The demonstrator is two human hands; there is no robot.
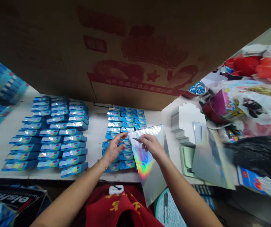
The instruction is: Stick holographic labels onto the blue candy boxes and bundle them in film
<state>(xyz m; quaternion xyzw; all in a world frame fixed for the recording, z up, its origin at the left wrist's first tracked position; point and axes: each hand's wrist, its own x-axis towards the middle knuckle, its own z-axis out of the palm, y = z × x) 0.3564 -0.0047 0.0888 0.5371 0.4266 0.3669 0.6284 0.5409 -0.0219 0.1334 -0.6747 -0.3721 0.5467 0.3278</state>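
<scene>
A shiny rainbow-silver sheet [142, 164] lies slantwise over the right side of a group of small blue boxes [126, 156], and its lower end hangs past the table edge. My right hand [152, 145] is above the sheet, closed on a thin, dark, pointed tool [135, 139] that aims left; its exact kind is unclear. Over the blue boxes, beside the sheet's upper left edge, is my left hand [114, 149]. Its thumb and fingers are apart, with nothing visible between them.
A large cardboard carton [126, 85] looms at the back. More blue boxes [50, 138] stand in rows at left. White cartons [185, 119], a pale green case [186, 159] and more shiny sheets [208, 157] sit at right, near bags [258, 107]. A round tub [170, 209] is below the edge.
</scene>
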